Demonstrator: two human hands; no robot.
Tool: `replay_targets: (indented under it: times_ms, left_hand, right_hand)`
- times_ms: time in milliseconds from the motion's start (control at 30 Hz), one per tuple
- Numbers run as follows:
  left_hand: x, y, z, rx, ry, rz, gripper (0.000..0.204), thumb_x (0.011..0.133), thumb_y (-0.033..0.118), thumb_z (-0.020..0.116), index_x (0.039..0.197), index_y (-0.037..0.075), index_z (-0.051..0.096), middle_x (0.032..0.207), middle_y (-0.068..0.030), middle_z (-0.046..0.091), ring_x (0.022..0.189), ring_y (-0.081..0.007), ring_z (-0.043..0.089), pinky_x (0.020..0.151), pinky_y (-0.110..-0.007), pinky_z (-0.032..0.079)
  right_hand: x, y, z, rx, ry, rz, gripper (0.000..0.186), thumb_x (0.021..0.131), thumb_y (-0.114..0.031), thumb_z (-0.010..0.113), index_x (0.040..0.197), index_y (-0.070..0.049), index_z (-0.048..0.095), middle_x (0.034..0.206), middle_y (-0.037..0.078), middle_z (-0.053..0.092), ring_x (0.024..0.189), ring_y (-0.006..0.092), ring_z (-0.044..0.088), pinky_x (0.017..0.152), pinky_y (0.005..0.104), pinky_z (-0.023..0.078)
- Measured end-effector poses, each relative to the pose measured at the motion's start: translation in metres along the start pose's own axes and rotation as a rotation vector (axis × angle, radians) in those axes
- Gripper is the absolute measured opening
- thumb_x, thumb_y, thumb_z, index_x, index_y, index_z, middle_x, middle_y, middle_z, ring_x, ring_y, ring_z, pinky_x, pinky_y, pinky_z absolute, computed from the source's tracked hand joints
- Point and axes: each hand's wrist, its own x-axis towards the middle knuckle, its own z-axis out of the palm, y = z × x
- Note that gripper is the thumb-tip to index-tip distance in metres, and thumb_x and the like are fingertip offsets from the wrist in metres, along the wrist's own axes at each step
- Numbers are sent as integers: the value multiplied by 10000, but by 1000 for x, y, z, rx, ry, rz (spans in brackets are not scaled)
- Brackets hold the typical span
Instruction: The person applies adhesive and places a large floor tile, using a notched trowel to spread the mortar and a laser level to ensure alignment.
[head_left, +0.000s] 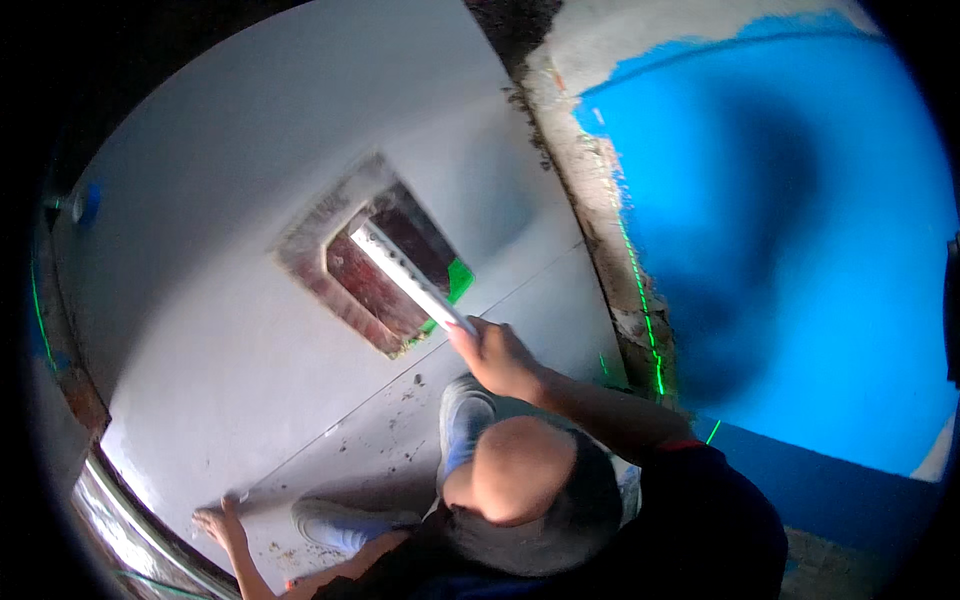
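My right hand [496, 355] is wrapped round a long white bar [398, 272] with dark marks along it. The bar reaches across a worn rectangular object [372, 205] with pale edges, a dark reddish middle and a green patch; I cannot tell whether the two are joined. Beneath is a large pale grey tiled surface [220, 160] crossed by a thin seam. At the lower left, my left hand [215, 522] rests at the seam near the tile's edge, fingers apart, beside a small white bit.
A bright blue coated surface [760, 250] with a rough pale border [590, 175] lies on the right, crossed by green light lines. My feet and bent knee are on the grey tile. A small blue round object [85, 203] and a shiny curved strip [140, 525] are at the left.
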Motion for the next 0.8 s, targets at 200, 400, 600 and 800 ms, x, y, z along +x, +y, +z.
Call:
replay_targets:
  times_ms: [200,400,600,800]
  left_hand:
    - [8,-12,21,-26,32,-15,1076,918,609,559,1507,-142,62,1578,-364,64,1497,-438,74,1215,-481,124]
    - [64,-54,47,-112,182,-7,1162,853,657,626,1515,-122,74,1583,-355,18,1496,-439,48,1203,-516,136]
    - [44,-14,34,-58,64,-5,1159,856,656,621,1512,-128,75,1578,-361,41,1491,-444,77,1204,-511,137]
    - [33,-10,15,-61,60,-24,1156,860,654,616,1509,-134,75,1573,-368,65,1485,-448,106,1206,-506,138]
  right_hand:
    - [47,-14,-40,137,-311,327,713,997,-674,329,785,-50,603,569,-13,491,509,86,506,463,264,367]
    - [-13,25,-57,162,346,28,656,1016,-608,364,768,-34,562,604,35,522,500,128,502,468,311,379]
    - [46,65,-81,160,135,494,754,946,-740,351,676,-63,543,507,22,474,400,158,470,401,344,368]
    - [-13,78,-93,185,412,116,623,993,-633,376,1060,-44,567,509,37,432,430,171,466,433,364,389]
